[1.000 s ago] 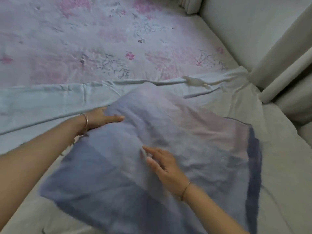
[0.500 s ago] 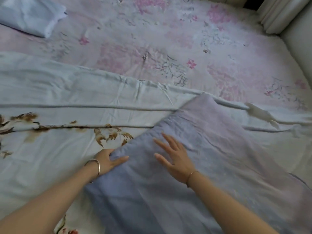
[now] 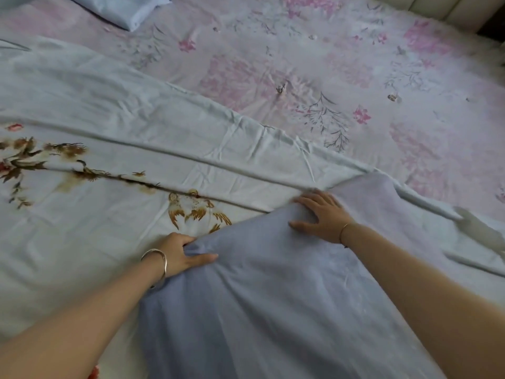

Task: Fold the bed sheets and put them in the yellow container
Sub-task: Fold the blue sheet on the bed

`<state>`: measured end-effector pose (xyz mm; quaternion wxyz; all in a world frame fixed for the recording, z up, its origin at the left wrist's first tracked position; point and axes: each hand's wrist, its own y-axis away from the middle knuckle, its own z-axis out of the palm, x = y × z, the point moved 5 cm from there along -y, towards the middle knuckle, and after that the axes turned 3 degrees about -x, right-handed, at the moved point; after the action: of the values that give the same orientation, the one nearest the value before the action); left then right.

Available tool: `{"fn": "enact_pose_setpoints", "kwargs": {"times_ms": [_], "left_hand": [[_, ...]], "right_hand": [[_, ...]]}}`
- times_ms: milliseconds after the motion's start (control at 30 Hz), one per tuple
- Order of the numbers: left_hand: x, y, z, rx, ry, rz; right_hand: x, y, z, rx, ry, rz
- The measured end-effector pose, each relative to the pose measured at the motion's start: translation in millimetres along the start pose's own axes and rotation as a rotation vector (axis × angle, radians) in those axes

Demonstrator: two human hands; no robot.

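Head view: the soft lavender-blue cotton sheet (image 3: 273,296) lies near and centre on the bed, over a pale green sheet with a brown flower print (image 3: 109,127). Left hand (image 3: 180,255) pinches its left edge, thumb on top. Right hand (image 3: 319,217) lies flat, fingers spread, pressing near the far corner. I'd pull that edge taut and square before creasing. Yellow container isn't in shot.

Soft, even daylight with faint shadows, slightly hazy overall, wide-angle bending at the edges, corners smeared.
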<state>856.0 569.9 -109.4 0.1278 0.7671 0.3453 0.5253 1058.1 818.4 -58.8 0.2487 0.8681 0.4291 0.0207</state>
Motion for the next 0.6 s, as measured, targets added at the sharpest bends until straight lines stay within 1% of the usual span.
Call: {"fn": "enact_pose_setpoints", "kwargs": {"times_ms": [100,133,167,233,267,333,400,467,600], "left_hand": [[-1,-5,1,0.001,-0.010,0.009],[-3,-5,1,0.009,-0.009,0.011],[-3,-5,0,0.012,-0.017,0.011],[-1,-1,1,0.012,-0.021,0.009],[1,2,1,0.010,-0.034,0.003],[15,12,2,-0.027,-0.125,-0.019],[36,24,-1,-0.044,-0.209,-0.013],[72,38,-6,-0.058,-0.195,0.104],[160,65,-29,-0.100,-0.290,0.368]], "right_hand": [[8,-14,-28,-0.116,0.319,-0.040],[9,-17,-35,-0.148,0.405,-0.042],[10,-19,-42,-0.165,0.438,-0.031],[13,-11,-50,-0.173,0.416,-0.018],[13,-4,-52,-0.174,0.364,0.001],[14,19,-57,-0.168,0.240,0.062],[17,47,-68,-0.199,0.163,0.090],[32,82,-87,-0.207,0.131,0.132],[68,184,-124,-0.229,0.259,0.288]]}}
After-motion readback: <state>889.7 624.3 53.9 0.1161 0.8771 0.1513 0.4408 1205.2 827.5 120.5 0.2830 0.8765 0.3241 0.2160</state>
